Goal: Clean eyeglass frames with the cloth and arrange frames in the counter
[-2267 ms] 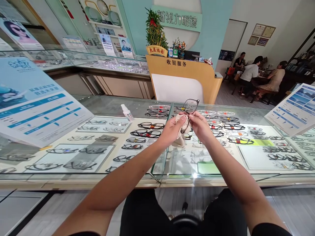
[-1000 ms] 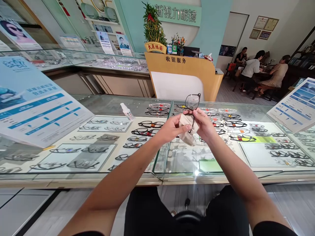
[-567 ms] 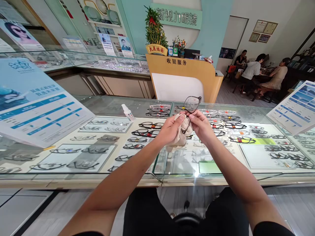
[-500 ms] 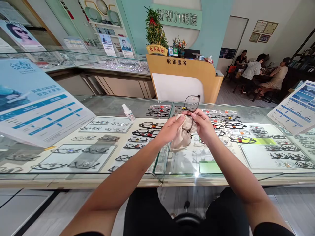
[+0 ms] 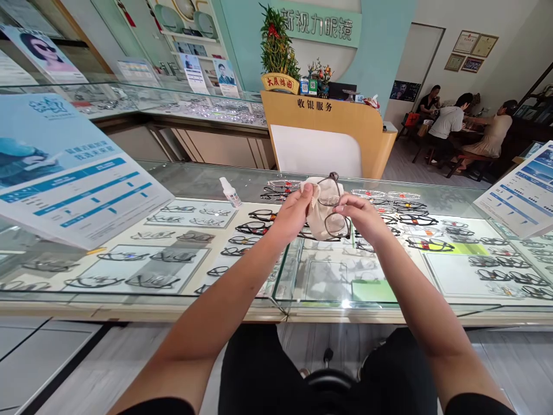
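Observation:
I hold a pair of dark-framed glasses (image 5: 334,207) upright above a glass display counter (image 5: 302,305). My left hand (image 5: 292,214) pinches a beige cleaning cloth (image 5: 318,218) against the upper lens. My right hand (image 5: 363,214) grips the frame at its right side, fingers closed on it. The cloth hangs behind the lower lens. Both forearms reach forward from the bottom of the view.
A small white spray bottle (image 5: 230,192) stands on the counter left of my hands. Rows of glasses lie inside the case. Angled blue leaflet stands (image 5: 64,167) sit left and right. A wooden cashier desk (image 5: 328,129) is behind; three people sit at a table (image 5: 466,129) far right.
The glasses have turned and dropped lower, so both lenses now stand one above the other. My left hand has moved the cloth up to the upper lens. The view has shifted slightly.

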`<state>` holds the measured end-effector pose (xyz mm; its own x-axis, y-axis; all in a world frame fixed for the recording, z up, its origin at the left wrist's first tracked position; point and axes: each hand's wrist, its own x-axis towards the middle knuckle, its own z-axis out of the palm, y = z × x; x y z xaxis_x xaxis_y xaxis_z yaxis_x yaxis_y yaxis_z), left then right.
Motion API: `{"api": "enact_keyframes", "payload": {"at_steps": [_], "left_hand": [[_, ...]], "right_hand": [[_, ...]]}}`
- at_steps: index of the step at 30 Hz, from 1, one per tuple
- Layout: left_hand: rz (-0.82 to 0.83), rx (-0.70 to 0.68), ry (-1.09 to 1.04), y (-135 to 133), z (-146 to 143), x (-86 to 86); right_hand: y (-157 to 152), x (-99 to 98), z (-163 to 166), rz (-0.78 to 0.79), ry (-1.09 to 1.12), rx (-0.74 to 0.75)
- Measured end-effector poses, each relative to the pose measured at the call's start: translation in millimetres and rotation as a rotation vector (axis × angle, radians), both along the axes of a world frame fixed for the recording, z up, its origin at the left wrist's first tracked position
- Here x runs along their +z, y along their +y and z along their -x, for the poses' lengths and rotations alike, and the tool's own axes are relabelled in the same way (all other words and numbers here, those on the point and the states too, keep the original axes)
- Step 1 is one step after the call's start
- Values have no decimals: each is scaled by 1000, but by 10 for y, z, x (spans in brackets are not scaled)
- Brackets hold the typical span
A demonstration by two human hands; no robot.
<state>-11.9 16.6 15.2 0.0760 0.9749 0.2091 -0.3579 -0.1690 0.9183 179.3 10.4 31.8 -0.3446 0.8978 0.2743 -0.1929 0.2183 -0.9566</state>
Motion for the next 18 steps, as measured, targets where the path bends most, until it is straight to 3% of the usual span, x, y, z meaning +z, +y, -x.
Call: {"api": "enact_keyframes", "payload": {"at_steps": [5, 10, 18], "left_hand": [[-75, -99, 68, -5, 54, 29], [-158, -170, 147, 0, 112, 57], [-183, -137, 209, -35, 101, 84]], "right_hand": [[-7, -5, 14, 27, 2, -1], [-21, 8, 8, 156, 55, 19], [-52, -5, 65, 270, 108, 154]]}}
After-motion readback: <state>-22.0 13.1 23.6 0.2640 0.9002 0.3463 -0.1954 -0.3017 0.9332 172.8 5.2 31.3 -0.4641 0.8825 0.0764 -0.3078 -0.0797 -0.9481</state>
